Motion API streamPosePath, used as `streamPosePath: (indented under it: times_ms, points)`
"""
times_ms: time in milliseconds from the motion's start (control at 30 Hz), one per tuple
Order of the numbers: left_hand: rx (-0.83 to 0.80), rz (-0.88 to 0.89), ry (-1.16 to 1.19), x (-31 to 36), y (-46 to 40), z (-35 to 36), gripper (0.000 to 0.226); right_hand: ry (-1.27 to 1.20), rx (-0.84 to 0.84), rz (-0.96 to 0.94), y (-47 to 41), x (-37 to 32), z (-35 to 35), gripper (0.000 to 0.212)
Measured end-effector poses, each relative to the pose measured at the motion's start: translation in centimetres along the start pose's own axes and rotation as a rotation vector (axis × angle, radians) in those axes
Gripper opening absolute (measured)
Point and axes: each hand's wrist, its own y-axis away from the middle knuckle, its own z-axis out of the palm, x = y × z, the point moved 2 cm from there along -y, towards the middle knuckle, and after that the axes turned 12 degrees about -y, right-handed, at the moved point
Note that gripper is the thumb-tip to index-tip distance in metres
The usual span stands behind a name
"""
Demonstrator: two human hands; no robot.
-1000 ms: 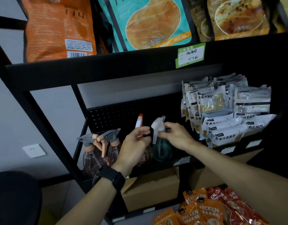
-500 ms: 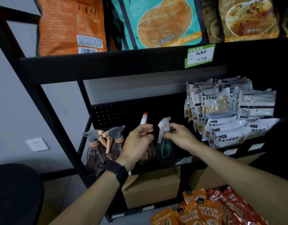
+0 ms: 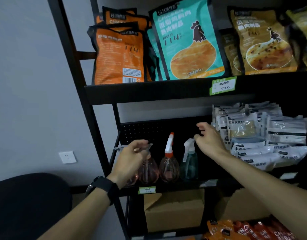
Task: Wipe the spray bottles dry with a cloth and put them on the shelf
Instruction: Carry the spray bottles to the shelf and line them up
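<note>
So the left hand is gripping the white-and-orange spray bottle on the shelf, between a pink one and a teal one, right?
Not gripping. In the head view the left hand hangs loosely curled beside the white-and-orange spray bottle, holding nothing. That bottle does stand between the pink bottle and the teal bottle.

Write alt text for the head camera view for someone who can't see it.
Both hands hover open at a black shelf: left hand before a pink spray bottle, right hand beside a teal spray bottle; a red-capped spray bottle stands between.
</note>
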Motion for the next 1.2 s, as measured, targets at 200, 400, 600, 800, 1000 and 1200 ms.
streamPosePath:
  times_ms: [200,400,600,800,1000,1200]
  points:
    - [0.127,-0.062,-0.102,-0.9,0.0,-4.6,0.025,0.009,-0.123,-0.196,1.7,-5.5,3.9,0.028]
    - [0.143,-0.03,-0.316,-1.6,-0.3,-5.9,0.041,0.059,-0.345,-0.193,2.6,-8.1,8.8,0.027]
    - [0.099,0.097,-0.625,-2.1,-1.2,-5.0,0.047,0.225,-0.444,-0.089,3.0,-8.0,11.6,0.035]
    - [0.008,0.168,-0.74,-2.6,-2.8,-4.2,0.049,0.161,-0.55,-0.063,3.1,-7.9,12.9,0.042]
    - [0.022,0.203,-0.787,-3.4,-3.6,-4.3,0.029,0.219,-0.563,-0.111,3.2,-7.5,13.0,0.038]
    - [0.042,0.186,-0.769,-3.1,-3.8,-4.3,0.025,0.233,-0.56,-0.099,3.4,-7.6,12.9,0.061]
